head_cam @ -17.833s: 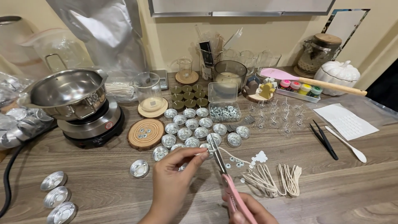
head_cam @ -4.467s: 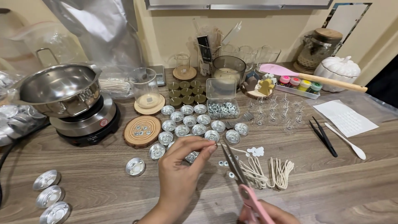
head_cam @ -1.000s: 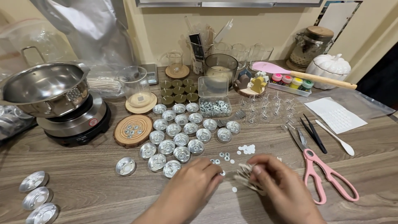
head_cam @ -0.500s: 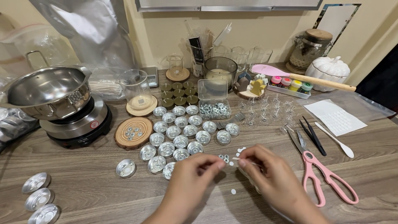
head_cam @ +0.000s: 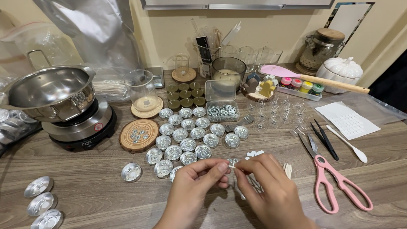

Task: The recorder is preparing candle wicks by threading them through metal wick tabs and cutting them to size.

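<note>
My left hand (head_cam: 199, 188) and my right hand (head_cam: 267, 186) meet at the fingertips just above the wooden table (head_cam: 93, 199), pinching a thin white wick piece (head_cam: 232, 167) between them. Whether a small metal tab is also held is too small to tell. Several loose metal tabs (head_cam: 233, 160) and white round stickers (head_cam: 253, 153) lie just beyond my fingers. A bundle of cut wicks (head_cam: 288, 169) peeks out behind my right hand. Rows of small silver tealight cups (head_cam: 189, 135) stand just past my left hand. Pink-handled scissors (head_cam: 335, 182) lie shut to the right.
A steel pot (head_cam: 51, 91) sits on a hot plate (head_cam: 80, 127) at left. A wood slice (head_cam: 138, 135) holds tabs. Behind are a clear box of tabs (head_cam: 223, 111), glass beaker (head_cam: 142, 89), pink spatula (head_cam: 313, 80), black tweezers (head_cam: 325, 140), white spoon (head_cam: 349, 144), three cups (head_cam: 40, 199) at front left.
Earlier my right hand held the scissors and cut a wick; they now lie on the table. Both hands have since come together and lifted slightly, pinching a wick piece.
</note>
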